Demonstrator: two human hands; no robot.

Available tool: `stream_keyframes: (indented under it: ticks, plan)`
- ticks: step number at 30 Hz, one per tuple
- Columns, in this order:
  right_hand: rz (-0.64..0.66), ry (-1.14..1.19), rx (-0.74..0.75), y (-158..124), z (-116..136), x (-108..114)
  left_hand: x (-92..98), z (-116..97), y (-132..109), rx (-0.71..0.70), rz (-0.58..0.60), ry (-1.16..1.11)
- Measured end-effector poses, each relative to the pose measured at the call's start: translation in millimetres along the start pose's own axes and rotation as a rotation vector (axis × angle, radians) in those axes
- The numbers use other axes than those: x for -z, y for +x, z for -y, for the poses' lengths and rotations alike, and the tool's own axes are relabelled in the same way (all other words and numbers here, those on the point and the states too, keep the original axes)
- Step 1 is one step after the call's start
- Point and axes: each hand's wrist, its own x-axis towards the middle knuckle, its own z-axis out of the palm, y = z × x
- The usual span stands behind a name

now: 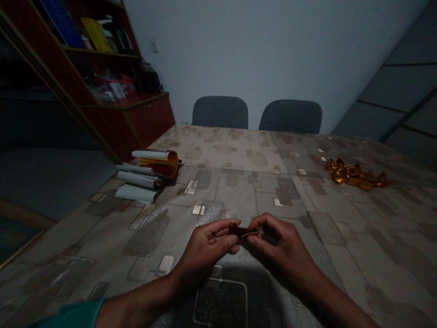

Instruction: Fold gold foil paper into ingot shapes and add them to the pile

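Observation:
My left hand and my right hand meet over the near middle of the patterned table. Both pinch a small folded piece of gold foil paper between thumbs and fingertips. The piece is dark and narrow, held just above the tabletop. A teal sleeve shows on my left forearm at the bottom edge.
Rolled sheets of white-backed gold foil lie at the table's left edge. A heap of folded gold pieces sits at the right. Two grey chairs stand at the far side. A red shelf cabinet stands to the left.

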Motion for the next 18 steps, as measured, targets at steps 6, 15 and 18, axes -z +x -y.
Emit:
stream_keyframes:
  ticks: [6, 15, 18]
  plan:
    - [0.004, 0.029, -0.021, 0.4, -3.4, -0.1, 0.9, 0.4, 2.4, -0.020, -0.010, 0.056]
    - [0.043, 0.164, -0.066, 0.8, -5.5, -1.1, -0.9, -5.2, 1.6, -0.012, 0.047, 0.052]
    - [0.065, 0.348, -0.171, 1.7, -7.2, 0.9, 1.0, -5.6, 3.0, -0.003, 0.031, 0.035]
